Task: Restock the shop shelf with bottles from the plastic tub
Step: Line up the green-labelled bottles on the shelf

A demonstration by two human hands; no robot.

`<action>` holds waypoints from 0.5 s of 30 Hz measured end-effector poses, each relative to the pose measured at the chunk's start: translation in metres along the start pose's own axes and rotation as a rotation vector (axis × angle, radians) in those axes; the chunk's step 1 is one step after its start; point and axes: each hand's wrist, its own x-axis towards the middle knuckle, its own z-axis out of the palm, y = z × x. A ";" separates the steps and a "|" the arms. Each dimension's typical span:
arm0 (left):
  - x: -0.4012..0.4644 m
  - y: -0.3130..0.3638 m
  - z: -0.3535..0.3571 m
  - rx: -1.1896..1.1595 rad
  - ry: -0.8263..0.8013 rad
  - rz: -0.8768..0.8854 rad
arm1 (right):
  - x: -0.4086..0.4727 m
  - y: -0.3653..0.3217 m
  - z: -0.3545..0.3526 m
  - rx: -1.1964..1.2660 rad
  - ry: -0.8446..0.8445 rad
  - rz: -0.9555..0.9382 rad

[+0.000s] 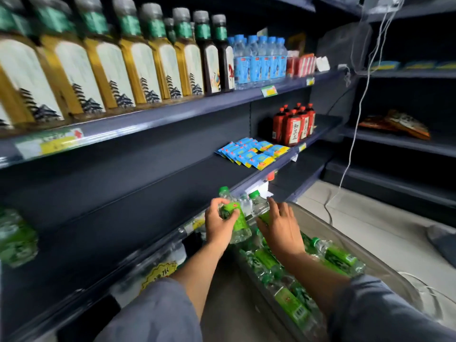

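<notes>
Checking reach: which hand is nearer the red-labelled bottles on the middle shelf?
Right. The right hand lies below the red-labelled bottles; the left hand is farther left, gripping a green-labelled bottle.
</notes>
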 end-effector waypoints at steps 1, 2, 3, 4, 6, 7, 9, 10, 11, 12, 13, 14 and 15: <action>0.003 0.003 -0.011 0.004 0.013 0.024 | 0.000 -0.007 0.001 0.020 0.010 -0.012; 0.007 0.007 -0.021 0.000 0.022 0.042 | 0.000 -0.014 0.002 0.036 0.016 -0.019; 0.010 0.009 -0.033 -0.006 0.041 0.049 | 0.001 -0.023 0.004 0.055 0.017 -0.032; 0.014 0.011 -0.045 -0.018 0.070 0.049 | 0.001 -0.031 0.006 0.072 0.011 -0.042; 0.020 0.011 -0.070 0.010 0.153 0.019 | 0.001 -0.051 0.010 0.109 -0.013 -0.050; 0.022 0.011 -0.081 0.052 0.198 0.003 | 0.002 -0.059 0.013 0.126 -0.020 -0.054; 0.024 0.010 -0.107 0.136 0.292 -0.018 | 0.003 -0.081 0.017 0.162 -0.034 -0.076; 0.023 0.010 -0.121 0.176 0.332 -0.022 | 0.003 -0.093 0.019 0.175 -0.044 -0.091; 0.022 0.008 -0.137 0.216 0.365 -0.025 | 0.002 -0.105 0.022 0.187 -0.055 -0.105; 0.021 0.007 -0.151 0.251 0.388 -0.025 | 0.001 -0.116 0.024 0.195 -0.067 -0.110; 0.019 0.003 -0.168 0.284 0.415 -0.028 | -0.001 -0.128 0.027 0.206 -0.080 -0.120; 0.018 -0.002 -0.185 0.317 0.443 -0.036 | -0.003 -0.140 0.030 0.217 -0.096 -0.133; 0.016 -0.005 -0.202 0.348 0.471 -0.046 | -0.005 -0.152 0.034 0.229 -0.112 -0.151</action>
